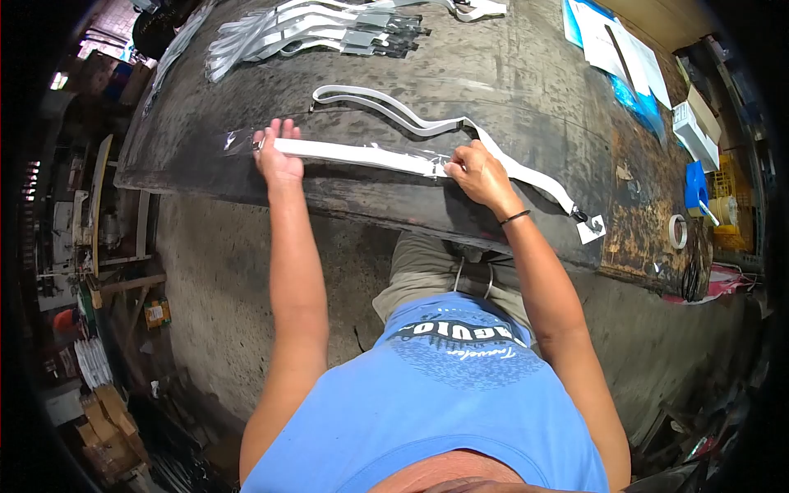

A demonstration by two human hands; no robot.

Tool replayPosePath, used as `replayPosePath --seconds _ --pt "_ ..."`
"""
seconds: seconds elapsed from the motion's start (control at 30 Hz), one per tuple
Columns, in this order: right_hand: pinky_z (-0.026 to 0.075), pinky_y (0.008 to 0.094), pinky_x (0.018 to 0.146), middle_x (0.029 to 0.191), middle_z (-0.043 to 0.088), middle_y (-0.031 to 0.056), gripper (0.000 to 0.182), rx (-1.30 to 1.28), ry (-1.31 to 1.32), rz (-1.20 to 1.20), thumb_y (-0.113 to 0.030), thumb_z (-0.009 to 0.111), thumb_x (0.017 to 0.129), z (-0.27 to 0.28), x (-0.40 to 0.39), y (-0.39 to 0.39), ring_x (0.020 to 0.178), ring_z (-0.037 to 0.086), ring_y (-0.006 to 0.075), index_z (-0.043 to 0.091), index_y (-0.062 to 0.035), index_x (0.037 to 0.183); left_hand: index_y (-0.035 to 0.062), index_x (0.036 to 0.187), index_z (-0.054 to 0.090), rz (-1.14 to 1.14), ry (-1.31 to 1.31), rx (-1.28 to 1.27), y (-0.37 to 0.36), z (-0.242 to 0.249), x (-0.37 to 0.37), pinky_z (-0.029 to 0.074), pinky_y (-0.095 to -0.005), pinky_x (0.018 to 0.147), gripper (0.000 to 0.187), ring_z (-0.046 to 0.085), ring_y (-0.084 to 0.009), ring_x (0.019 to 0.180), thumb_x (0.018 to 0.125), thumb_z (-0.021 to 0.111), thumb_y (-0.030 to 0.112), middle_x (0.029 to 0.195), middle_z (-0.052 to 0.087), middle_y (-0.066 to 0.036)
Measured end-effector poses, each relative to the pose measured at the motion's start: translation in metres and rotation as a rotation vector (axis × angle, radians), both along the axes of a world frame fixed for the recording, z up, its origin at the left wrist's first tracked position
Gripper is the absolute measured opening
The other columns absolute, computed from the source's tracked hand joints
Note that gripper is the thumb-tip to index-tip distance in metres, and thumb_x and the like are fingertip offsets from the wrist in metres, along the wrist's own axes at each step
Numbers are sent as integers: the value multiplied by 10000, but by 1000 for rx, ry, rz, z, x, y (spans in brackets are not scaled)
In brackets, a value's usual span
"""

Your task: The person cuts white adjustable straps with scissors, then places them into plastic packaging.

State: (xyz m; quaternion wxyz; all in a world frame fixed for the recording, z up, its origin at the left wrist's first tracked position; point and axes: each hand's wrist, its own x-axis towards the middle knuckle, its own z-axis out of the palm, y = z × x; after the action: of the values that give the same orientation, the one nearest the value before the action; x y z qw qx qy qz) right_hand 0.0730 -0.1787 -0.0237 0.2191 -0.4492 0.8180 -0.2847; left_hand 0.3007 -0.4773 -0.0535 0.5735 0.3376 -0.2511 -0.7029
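Here's concrete floor at nine o'clock, the scuffed worktop filling twelve, a yellow crate at three. At eleven, our sleeved white strap looks light, floppy, its clear sleeve slippery; we'd grip the ends. Our right hand pinches one; our left hand, fingers outstretched, touches the other, grip unclear.

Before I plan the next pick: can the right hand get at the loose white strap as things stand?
Probably yes: the loose white strap runs right beside the right hand, with no object seen lying over it. That hand pinches one end of the sleeved strap, though, and would likely have to let go first.
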Motion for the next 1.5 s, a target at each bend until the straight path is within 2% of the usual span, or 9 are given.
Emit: replayPosePath --seconds 0.2,0.27,0.37,0.5,0.7,0.8,0.97,1.13,1.5 --pt "491 465 790 983 550 169 209 -59 83 -9 -241 620 816 -6 4 2 910 586 382 640 -47 888 69 1460 47 235 -421 -19 -9 27 18 476 -557 928 714 559 -434 1078 954 543 157 1369 364 -233" --pt "483 441 764 923 544 158 198 -117 87 -15 -222 634 802 -11 4 4 866 581 360 630 -33 862 11 1444 142 664 -1434 -247 -9 24 21 330 -521 1077 729 424 -421 1255 921 605 220 1455 248 -249" --pt "475 409 736 860 539 152 184 -199 80 -20 -184 654 782 -14 -1 7 817 573 332 616 -11 832 -25 1410 301 388 -1425 -796 39 41 5 221 -526 1121 652 320 -382 1352 902 624 225 1422 360 -245" --pt "480 444 771 925 546 176 165 -218 23 18 -162 636 797 -18 -7 9 853 579 368 609 -9 850 74 1183 613 -306 -1362 -1349 103 21 -34 247 -469 1112 369 377 -308 1343 873 653 269 1298 553 -138" --pt "473 415 741 866 555 156 153 -301 -92 59 -147 660 809 -7 -7 19 833 565 344 609 -10 855 112 1115 644 -658 -1164 -1486 144 30 -79 355 -482 973 337 521 -328 1128 884 613 355 1125 611 -109" --pt "476 401 731 883 557 145 165 -305 -113 23 -163 690 805 4 -6 27 838 567 332 617 -29 867 122 1106 623 -1109 -1436 -1323 142 41 -97 361 -467 933 407 505 -328 1106 895 551 462 1075 601 -132" --pt "457 436 792 1040 563 117 317 -329 514 -65 -221 744 765 10 -36 50 959 542 329 615 -99 1027 87 1055 613 -1225 -1482 -1310 135 51 -101 367 -446 895 425 515 -331 1037 876 576 471 1024 584 -146" --pt "454 440 792 1029 561 120 425 1 472 -76 -224 759 746 -1 -48 69 980 544 336 609 -110 1127 38 919 614 -1236 -1450 -1194 131 42 -97 380 -436 851 434 532 -341 984 900 538 465 960 578 -173" --pt "498 435 658 901 530 120 316 -268 422 -81 -197 757 747 -12 -36 85 797 595 338 604 -85 1000 77 871 599 -921 -1348 -1200 164 24 -108 383 -466 804 297 575 -327 901 886 545 369 850 643 -100"
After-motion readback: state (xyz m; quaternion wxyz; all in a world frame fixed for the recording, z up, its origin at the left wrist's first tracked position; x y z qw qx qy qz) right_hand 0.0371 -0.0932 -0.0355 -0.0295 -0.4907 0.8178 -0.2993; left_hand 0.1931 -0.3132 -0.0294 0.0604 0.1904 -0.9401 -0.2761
